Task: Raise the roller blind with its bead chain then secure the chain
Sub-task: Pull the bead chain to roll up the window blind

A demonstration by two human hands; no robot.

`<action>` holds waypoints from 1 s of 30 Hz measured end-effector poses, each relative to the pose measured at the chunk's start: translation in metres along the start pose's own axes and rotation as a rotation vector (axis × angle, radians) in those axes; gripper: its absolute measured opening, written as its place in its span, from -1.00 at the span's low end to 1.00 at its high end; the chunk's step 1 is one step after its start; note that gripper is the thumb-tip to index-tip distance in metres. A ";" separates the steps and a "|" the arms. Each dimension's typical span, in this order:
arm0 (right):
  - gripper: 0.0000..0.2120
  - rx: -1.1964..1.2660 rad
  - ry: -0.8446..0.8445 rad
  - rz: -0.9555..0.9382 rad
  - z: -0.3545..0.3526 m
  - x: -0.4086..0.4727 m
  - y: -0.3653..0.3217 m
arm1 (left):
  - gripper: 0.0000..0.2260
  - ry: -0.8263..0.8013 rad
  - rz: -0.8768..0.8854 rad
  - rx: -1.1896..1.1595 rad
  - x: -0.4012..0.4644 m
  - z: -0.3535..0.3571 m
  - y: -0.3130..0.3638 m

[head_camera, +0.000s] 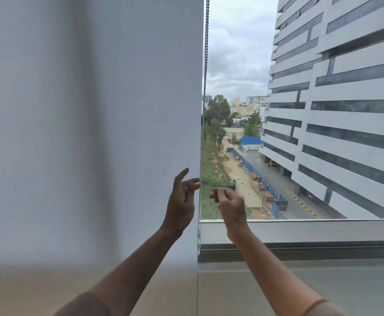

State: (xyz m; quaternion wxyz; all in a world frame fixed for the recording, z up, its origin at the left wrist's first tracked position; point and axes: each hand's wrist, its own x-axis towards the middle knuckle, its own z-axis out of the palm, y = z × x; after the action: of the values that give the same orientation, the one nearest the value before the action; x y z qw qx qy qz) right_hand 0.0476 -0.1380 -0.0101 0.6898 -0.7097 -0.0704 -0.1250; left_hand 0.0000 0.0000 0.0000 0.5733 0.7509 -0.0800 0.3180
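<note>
So the white roller blind fills the whole left half of the frame, hanging down past the window sill at lower right. Left hand is at its right edge near centre, pinching the bead chain with index pointing up. Chain runs from top centre down to the sill. Right hand just beside it, fingers curled shut; can't tell what it's holding.

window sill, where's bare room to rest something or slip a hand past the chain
The sill is bare right of the right hand, out to the frame edge. The gap between blind and glass is crowded: bead chain hangs there, with the left hand against it.
</note>
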 end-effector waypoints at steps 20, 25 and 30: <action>-0.67 0.354 -0.170 -0.033 0.011 0.021 -0.104 | -0.37 0.194 -0.207 -0.270 -0.025 0.023 0.028; -0.66 0.399 -0.244 -0.074 0.018 0.019 -0.131 | -0.28 0.218 -0.151 -0.193 -0.045 0.034 0.024; -0.60 0.385 -0.335 -0.139 0.021 0.015 -0.158 | -0.30 0.228 -0.124 -0.158 -0.056 0.042 0.023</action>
State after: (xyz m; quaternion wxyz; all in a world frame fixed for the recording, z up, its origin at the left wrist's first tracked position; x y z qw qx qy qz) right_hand 0.0207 -0.1119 0.1458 0.7806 -0.5697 -0.2544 -0.0371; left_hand -0.0389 -0.0594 -0.0192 0.6546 0.6658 0.0075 0.3578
